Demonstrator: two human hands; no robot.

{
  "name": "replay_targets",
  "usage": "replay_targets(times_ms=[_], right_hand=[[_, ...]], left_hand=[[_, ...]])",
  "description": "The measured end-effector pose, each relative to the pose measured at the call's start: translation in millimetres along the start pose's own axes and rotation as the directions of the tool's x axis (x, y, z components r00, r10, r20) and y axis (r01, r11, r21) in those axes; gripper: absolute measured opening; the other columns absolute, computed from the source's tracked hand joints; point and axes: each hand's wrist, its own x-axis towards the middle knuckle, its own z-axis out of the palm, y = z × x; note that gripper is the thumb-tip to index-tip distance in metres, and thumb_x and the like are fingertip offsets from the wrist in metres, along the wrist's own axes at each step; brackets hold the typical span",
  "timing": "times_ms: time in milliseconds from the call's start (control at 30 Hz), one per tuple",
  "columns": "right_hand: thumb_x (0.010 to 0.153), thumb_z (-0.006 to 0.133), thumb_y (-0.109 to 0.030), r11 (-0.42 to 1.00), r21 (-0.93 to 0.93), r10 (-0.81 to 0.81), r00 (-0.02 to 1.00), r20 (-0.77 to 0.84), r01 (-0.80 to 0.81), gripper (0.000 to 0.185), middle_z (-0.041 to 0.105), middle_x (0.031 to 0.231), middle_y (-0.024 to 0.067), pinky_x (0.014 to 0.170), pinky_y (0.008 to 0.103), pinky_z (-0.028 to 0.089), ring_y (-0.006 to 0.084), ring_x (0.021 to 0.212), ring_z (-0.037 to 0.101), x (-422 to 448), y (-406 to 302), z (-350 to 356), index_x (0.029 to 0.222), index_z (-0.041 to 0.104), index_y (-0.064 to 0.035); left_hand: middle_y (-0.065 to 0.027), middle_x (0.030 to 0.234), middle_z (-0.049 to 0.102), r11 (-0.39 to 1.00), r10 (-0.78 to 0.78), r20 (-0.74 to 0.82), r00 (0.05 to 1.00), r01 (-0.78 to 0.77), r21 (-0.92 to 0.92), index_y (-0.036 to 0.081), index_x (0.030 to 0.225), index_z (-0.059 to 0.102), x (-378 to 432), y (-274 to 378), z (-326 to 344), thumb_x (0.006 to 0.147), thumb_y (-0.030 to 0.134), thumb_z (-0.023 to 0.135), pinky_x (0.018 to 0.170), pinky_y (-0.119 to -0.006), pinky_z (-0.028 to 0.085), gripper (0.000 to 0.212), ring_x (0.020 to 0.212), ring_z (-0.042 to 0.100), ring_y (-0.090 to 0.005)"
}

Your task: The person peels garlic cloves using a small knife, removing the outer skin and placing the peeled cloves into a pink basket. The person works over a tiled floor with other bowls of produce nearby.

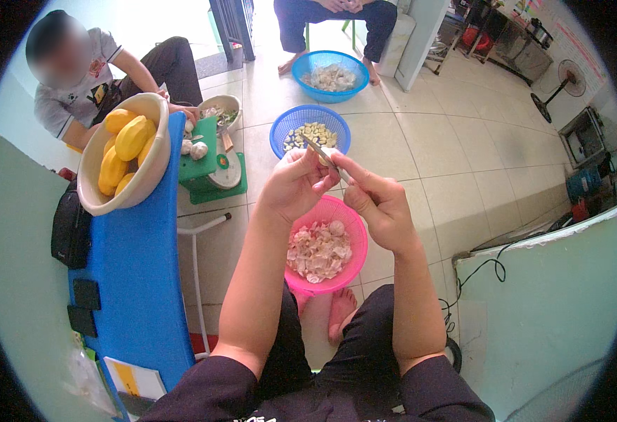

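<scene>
My left hand (299, 182) pinches a small pale garlic clove (326, 155) between its fingertips. In my right hand (381, 203) is a small knife (316, 147), its blade lying across the clove and pointing up to the left. Beyond my fingers a blue plastic basket (278, 138) holds peeled garlic cloves (314, 133). Below my hands, above my feet, a pink plastic basket (359, 248) is heaped with papery garlic skins (319, 252), with a whitish bulb (336, 228) on top.
At left, a cream bowl (158, 118) of yellow fruit stands on a blue table (134, 274). Garlic bulbs (198, 151) sit on a green scale (214, 147), near a seated person's hands. Across the floor, a light-blue basket (329, 96) with skins lies before another seated person.
</scene>
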Motion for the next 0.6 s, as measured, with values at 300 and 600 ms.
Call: replay_targets(times_ms=[300,600], right_hand=[[0.087,0.053,0.004,0.996,-0.047,-0.073,0.997,0.007,0.073,0.044,0.063,0.123,0.0155,0.094,0.0289,0.044,0.0177,0.109,0.061,1.3,0.1,1.1,0.131,0.054,0.0017],[0.087,0.055,0.002,0.996,-0.056,-0.076,0.997,0.001,0.076,0.043,0.068,0.111,0.0142,0.085,0.0275,0.047,0.0136,0.095,0.063,0.6,1.0,3.8,0.13,0.055,0.0009]], left_hand=[[-0.0108,0.102,0.066,0.989,-0.053,0.062,0.997,0.061,-0.136,0.002,0.103,0.063,0.6,-1.7,-5.4,0.095,0.021,0.058,0.079,-0.034,0.053,0.021,0.092,0.065,-0.0197],[-0.0105,0.099,0.066,0.982,-0.072,0.122,0.99,0.091,-0.164,0.002,0.103,0.063,-0.3,-1.8,-11.6,0.096,0.022,0.055,0.062,-0.026,0.048,0.022,0.08,0.063,-0.0151]])
